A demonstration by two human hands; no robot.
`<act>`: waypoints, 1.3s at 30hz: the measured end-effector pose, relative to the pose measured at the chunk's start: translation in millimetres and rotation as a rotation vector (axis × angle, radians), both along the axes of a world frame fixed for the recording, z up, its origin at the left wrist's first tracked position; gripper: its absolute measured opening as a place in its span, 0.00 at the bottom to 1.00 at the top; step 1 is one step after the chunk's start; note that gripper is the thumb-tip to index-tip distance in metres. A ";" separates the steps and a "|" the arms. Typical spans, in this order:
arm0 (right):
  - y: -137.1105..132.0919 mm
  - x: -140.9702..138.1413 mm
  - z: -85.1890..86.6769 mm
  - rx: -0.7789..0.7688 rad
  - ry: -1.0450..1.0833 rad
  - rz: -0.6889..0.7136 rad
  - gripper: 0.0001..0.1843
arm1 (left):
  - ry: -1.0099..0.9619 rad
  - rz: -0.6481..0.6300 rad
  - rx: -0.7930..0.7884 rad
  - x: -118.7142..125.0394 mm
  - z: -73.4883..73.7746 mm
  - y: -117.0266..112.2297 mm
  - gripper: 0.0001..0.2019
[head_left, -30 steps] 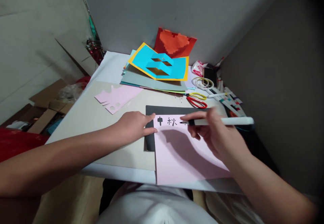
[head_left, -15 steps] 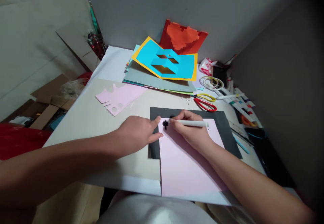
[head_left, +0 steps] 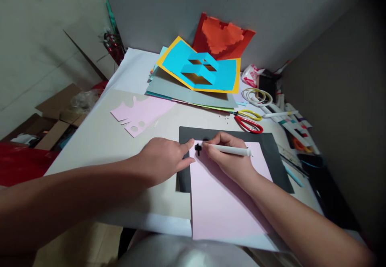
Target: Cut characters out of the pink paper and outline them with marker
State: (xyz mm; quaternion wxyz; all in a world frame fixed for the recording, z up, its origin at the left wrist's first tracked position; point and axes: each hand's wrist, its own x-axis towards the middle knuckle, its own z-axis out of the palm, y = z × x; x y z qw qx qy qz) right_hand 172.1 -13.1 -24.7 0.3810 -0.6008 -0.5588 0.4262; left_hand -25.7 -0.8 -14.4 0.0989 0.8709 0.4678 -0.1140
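The right hand (head_left: 233, 160) is closed round a white marker pen (head_left: 235, 150), thumb and fingers together near the tip, right of centre in the frame. The tip meets a bold black character (head_left: 198, 148) at the upper left of the pink paper sheet (head_left: 223, 210), which fills the lower centre. The left hand (head_left: 163, 158) grips nothing; its thumb and forefinger are spread, their tips on that sheet's left edge. For a clean stroke, both fingertips should press evenly so the paper cannot creep over the black sheet (head_left: 277, 168) beneath. Short strokes inside the outline would probably hold the edges crisp, and lifting the writing palm rather than dragging it should limit smears. The scissors (head_left: 258, 130), right of centre, lie clear of the pen.
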 end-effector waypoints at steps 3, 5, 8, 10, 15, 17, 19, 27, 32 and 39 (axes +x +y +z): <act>-0.2 -0.8 0.8 0.015 -0.034 -0.008 0.13 | -0.006 0.008 0.005 0.0 -0.2 -0.6 0.28; -0.5 -1.1 0.4 0.015 -0.036 -0.006 0.13 | -0.012 0.013 0.007 0.5 0.6 -0.5 0.27; -0.3 -1.7 -1.0 0.009 -0.019 -0.004 0.12 | -0.015 0.017 0.007 1.4 1.5 0.1 0.25; 0.2 -1.9 -1.5 0.011 -0.013 -0.004 0.12 | -0.014 0.019 0.007 1.7 1.4 0.6 0.25; -0.1 -2.0 -0.8 0.027 -0.011 0.002 0.12 | -0.022 0.022 0.017 0.3 -0.2 0.9 0.25; -0.8 -1.8 -0.9 0.031 -0.012 0.005 0.12 | -0.025 0.023 0.018 0.0 -0.3 0.9 0.25; -1.3 -1.6 -1.4 0.036 -0.013 0.009 0.12 | -0.026 0.024 0.016 0.5 0.0 1.2 0.25; -1.4 -2.0 -0.6 0.053 -0.026 0.020 0.12 | -0.022 0.033 -0.004 3.3 2.0 3.2 0.25; -1.0 -3.2 -0.3 0.048 -0.015 0.027 0.11 | -0.014 0.046 -0.013 3.5 3.2 3.5 0.25; -1.2 -3.6 1.8 0.035 -0.023 0.046 0.10 | -0.018 0.056 -0.036 2.3 4.1 3.1 0.29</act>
